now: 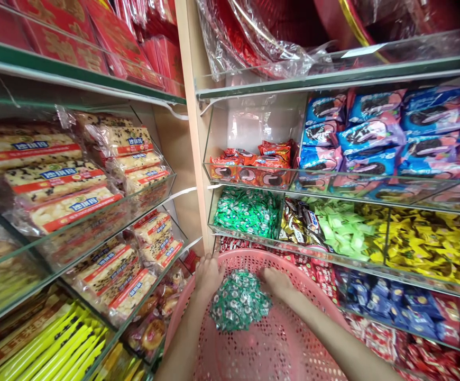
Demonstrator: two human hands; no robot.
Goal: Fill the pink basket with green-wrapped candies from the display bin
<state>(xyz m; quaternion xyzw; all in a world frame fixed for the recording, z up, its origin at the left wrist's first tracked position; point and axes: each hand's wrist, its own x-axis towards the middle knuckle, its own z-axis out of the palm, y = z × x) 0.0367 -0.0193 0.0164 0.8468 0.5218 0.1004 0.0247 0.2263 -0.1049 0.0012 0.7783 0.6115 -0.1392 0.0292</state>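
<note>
A pink perforated plastic basket [230,352] stands before me, below the shelves. Inside it, near the far wall, lies a heap of small green-wrapped candies [240,301]. My left hand [209,275] is at the basket's far left rim, its fingers bent over the edge, just left of the heap. To the right of the candies, my right hand [276,283] is closed against the inner far side of the basket. Its fingertips are partly hidden, so whether it holds anything does not show. More green-wrapped candies [248,211] fill a clear shelf bin beyond the basket.
Glass-fronted shelves hold packaged puffed-rice bars [67,174] at left, and blue cookie packs [370,121], yellow candies [432,243] and pale green candies [343,222] at right. A wooden post [194,127] divides them. Glass edges jut out near the basket.
</note>
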